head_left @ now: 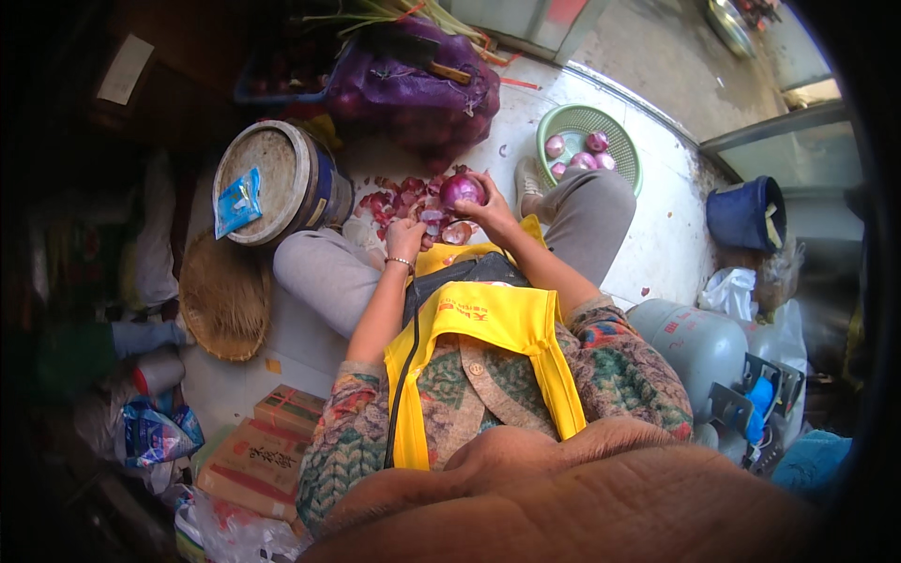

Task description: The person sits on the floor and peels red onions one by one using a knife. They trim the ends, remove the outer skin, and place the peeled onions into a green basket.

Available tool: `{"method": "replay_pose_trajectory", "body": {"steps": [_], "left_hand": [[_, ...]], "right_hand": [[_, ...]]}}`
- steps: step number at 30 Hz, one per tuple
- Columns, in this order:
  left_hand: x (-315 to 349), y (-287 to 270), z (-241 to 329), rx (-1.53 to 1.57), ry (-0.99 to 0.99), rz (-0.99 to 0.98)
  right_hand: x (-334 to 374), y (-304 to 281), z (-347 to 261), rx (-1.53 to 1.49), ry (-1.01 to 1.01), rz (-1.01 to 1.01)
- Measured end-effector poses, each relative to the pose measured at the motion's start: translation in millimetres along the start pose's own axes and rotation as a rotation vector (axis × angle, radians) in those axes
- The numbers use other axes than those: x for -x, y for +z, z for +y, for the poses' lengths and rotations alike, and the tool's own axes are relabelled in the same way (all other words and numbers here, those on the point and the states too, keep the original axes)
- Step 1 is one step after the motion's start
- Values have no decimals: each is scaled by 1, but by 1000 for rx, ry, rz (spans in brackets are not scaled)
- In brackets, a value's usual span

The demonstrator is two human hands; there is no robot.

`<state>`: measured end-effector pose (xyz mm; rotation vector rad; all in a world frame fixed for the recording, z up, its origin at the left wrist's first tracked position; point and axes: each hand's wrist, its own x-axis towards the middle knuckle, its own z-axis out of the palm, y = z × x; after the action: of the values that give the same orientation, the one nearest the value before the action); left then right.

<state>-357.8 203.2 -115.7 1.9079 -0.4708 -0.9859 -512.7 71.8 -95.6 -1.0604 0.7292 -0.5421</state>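
Observation:
A large red onion (pixel 463 191) is held in my right hand (pixel 492 208), its fingers wrapped round the right side of it. Just below and to the left is my left hand (pixel 405 240), its fingers closed in a pinch. Something pale and shiny shows by those fingertips, too small to make out. Under and beyond both hands, loose onion skins (pixel 387 208) lie heaped on the floor. A green colander (pixel 638 155) stands past my right knee with several peeled onions (pixel 583 160) in it.
A purple mesh sack (pixel 375 80) of onions stands ahead, a wooden-handled blade (pixel 449 72) on top. To the left are a lidded drum (pixel 277 174) and a woven basket (pixel 223 296). At right stand a blue bucket (pixel 737 218) and a grey gas cylinder (pixel 671 333). Cardboard boxes (pixel 251 464) lie lower left.

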Motion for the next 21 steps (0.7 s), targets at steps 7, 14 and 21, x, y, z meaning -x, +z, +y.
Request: {"method": "replay_pose_trajectory", "body": {"steps": [7, 14, 21], "left_hand": [[-53, -4, -90, -398, 381, 97], [-7, 6, 45, 183, 311, -39], [19, 5, 66, -84, 241, 80]], "right_hand": [[-2, -1, -5, -408, 259, -200], [2, -9, 1, -451, 251, -225], [7, 4, -9, -386, 260, -150]]}}
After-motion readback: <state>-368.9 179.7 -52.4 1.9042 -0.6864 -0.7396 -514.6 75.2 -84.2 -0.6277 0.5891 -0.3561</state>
